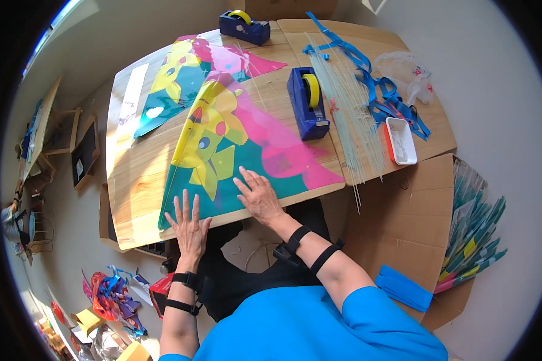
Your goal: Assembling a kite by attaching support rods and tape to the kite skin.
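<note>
A triangular kite sail (268,141) lies flat before me on the wooden table, green and pink with a yellow cartoon figure. Its left edge looks straight and stiff. My left hand (190,234) rests palm down over the sail's near left corner, fingers spread. To its right, my right hand (258,195) lies on the green part with its fingers apart. Neither hand grips anything. A second kite sail (168,99) of the same print lies farther back, partly under the first. A blue tape dispenser (299,111) with a yellow roll stands right of the near sail.
Thin pale rods (346,114) lie in a bundle on the right, beside blue ribbon (382,90), a clear plastic bag (406,75) and a small white tray (403,129). Another tape dispenser (244,29) stands at the back. A cardboard box (403,222) with rolled kites (473,249) is at right.
</note>
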`<state>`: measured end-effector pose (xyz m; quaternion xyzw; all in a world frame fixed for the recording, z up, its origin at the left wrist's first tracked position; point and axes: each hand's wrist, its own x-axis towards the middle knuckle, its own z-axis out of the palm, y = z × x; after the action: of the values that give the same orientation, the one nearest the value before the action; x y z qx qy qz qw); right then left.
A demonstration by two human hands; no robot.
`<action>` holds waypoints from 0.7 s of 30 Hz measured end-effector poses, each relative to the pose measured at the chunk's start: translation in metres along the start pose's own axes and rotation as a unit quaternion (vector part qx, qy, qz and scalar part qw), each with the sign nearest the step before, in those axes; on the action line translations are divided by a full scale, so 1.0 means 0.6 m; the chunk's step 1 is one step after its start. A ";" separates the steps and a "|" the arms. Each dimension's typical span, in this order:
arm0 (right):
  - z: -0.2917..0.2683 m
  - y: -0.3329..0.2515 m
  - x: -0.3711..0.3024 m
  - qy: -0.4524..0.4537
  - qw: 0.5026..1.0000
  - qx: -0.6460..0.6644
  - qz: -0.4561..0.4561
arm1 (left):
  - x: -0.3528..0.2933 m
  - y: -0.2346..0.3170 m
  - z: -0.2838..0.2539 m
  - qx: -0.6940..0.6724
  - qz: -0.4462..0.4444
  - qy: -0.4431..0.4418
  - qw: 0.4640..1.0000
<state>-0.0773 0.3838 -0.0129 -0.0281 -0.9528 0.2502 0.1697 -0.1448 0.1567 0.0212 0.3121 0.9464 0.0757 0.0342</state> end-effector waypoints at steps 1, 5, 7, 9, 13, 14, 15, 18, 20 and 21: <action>0.001 0.011 -0.014 0.001 0.999 0.036 -0.014 | -0.014 -0.010 0.026 0.003 -0.034 -0.021 0.999; -0.030 0.052 -0.021 0.038 0.986 0.162 -0.024 | -0.012 -0.033 0.046 0.030 -0.060 -0.060 0.996; -0.065 0.074 -0.029 0.085 0.984 0.151 0.047 | 0.005 -0.023 0.033 0.038 -0.085 -0.078 0.993; -0.114 0.074 -0.034 0.160 0.975 0.104 0.115 | 0.006 -0.024 0.024 0.050 -0.085 -0.069 0.993; -0.208 0.142 -0.086 0.266 0.931 -0.025 0.247 | -0.013 -0.010 0.016 0.019 0.027 0.041 0.999; -0.225 0.164 -0.101 0.269 0.918 -0.034 0.290 | -0.018 0.003 0.010 0.003 0.061 0.072 0.995; -0.236 0.198 -0.117 0.284 0.912 -0.067 0.288 | -0.023 0.016 0.014 -0.024 0.065 0.081 0.994; -0.270 0.253 -0.125 0.256 0.897 -0.097 0.346 | -0.042 0.038 0.030 -0.012 0.027 0.024 0.999; -0.279 0.258 -0.093 0.239 0.920 -0.069 0.302 | -0.043 0.043 0.047 -0.031 0.004 0.025 0.999; -0.278 0.250 -0.067 0.222 0.944 -0.038 0.240 | -0.041 0.044 0.055 -0.040 -0.009 0.026 0.999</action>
<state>0.0121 0.5870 0.0379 -0.3174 -0.8647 0.2351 0.3103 -0.1056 0.1671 -0.0064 0.3003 0.9458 0.1215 0.0222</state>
